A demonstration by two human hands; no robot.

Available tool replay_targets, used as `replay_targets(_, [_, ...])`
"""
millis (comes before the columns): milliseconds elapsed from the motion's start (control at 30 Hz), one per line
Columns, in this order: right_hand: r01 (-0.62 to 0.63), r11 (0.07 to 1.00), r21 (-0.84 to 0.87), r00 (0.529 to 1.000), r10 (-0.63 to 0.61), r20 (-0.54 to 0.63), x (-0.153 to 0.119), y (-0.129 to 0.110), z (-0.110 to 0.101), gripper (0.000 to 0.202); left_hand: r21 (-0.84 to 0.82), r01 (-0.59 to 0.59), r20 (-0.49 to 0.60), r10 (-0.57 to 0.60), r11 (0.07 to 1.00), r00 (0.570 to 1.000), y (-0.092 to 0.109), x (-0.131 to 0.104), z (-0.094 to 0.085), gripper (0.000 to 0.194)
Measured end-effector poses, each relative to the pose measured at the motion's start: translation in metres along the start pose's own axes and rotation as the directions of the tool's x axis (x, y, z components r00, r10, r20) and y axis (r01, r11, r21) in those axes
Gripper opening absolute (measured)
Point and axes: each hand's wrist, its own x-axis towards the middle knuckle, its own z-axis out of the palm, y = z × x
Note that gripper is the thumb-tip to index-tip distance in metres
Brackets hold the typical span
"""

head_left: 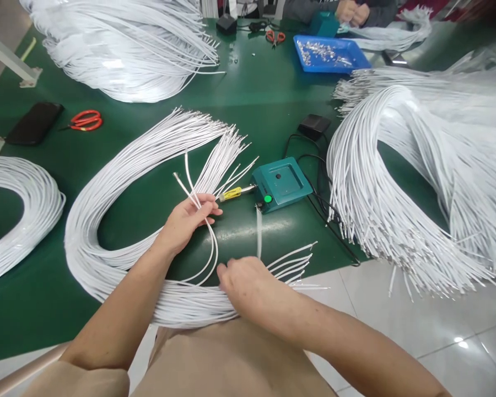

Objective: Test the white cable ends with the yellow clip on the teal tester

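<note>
My left hand (192, 218) pinches a couple of thin white cables (213, 248) near their ends, which point up and left past the fingers. Just right of it, my right hand (242, 278) is curled over the lower part of a large curved bundle of white cables (86, 220); what its fingers hold, if anything, is hidden. Beyond my left hand, the bundle's upper ends fan out. A teal device (283, 182) with a green button stands to the right, and a yellow-handled tool (232, 193) reaches from its left side.
More white cable bundles lie at the far left (45, 204), back left (119, 49) and right (355, 149). Red-handled scissors (86, 120), a black phone (35, 123) and a blue tray (355, 58) of small parts rest on the green table (248, 91). Another person's hands (353, 12) show behind.
</note>
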Motion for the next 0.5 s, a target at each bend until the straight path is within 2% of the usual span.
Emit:
replay_targets(67, [0.009, 0.999, 0.036, 0.998, -0.011, 0.061, -0.002, 0.004, -0.008, 0.008, -0.052, 0.023, 0.048, -0.020, 0.998, 0.999, 0.000, -0.001, 0.001, 0.038])
replay_targets(100, [-0.016, 0.999, 0.052, 1.000, 0.015, 0.026, -0.001, 0.009, -0.015, 0.012, -0.067, 0.035, 0.083, -0.029, 0.997, 0.996, 0.000, -0.001, 0.001, 0.039])
replay_targets(133, [-0.064, 0.995, 0.077, 0.996, 0.068, -0.055, 0.001, 0.015, -0.024, 0.019, -0.078, 0.045, 0.120, -0.036, 0.996, 0.992, -0.002, -0.002, 0.002, 0.039])
replay_targets(167, [-0.148, 0.980, 0.132, 0.971, 0.169, -0.167, 0.005, 0.023, -0.033, 0.025, -0.081, 0.059, 0.160, -0.045, 0.995, 0.986, -0.003, -0.003, 0.003, 0.038])
replay_targets(200, [-0.243, 0.939, 0.245, 0.902, 0.312, -0.299, 0.011, 0.031, -0.042, 0.030, -0.078, 0.074, 0.201, -0.057, 0.994, 0.978, -0.005, -0.003, 0.004, 0.037])
replay_targets(233, [-0.271, 0.889, 0.369, 0.808, 0.418, -0.414, 0.016, 0.038, -0.051, 0.031, -0.069, 0.092, 0.245, -0.073, 0.993, 0.967, -0.007, -0.004, 0.005, 0.037])
replay_targets(267, [-0.248, 0.848, 0.468, 0.743, 0.477, -0.469, 0.023, 0.045, -0.057, 0.029, -0.057, 0.111, 0.286, -0.091, 0.992, 0.954, -0.008, -0.005, 0.006, 0.036])
replay_targets(300, [-0.193, 0.823, 0.534, 0.709, 0.493, -0.504, 0.029, 0.051, -0.062, 0.026, -0.044, 0.128, 0.319, -0.107, 0.991, 0.942, -0.009, -0.005, 0.006, 0.037])
replay_targets(333, [-0.133, 0.805, 0.579, 0.701, 0.489, -0.519, 0.034, 0.054, -0.065, 0.022, -0.033, 0.139, 0.338, -0.120, 0.990, 0.934, -0.010, -0.005, 0.006, 0.037])
replay_targets(400, [-0.054, 0.776, 0.629, 0.726, 0.463, -0.509, 0.043, 0.057, -0.063, 0.019, -0.041, 0.132, 0.322, -0.112, 0.990, 0.940, -0.008, -0.005, 0.004, 0.038])
replay_targets(500, [-0.042, 0.737, 0.675, 0.753, 0.468, -0.463, 0.051, 0.055, -0.050, 0.021, -0.122, 0.050, 0.172, -0.029, 0.991, 0.985, -0.001, -0.002, -0.001, 0.041])
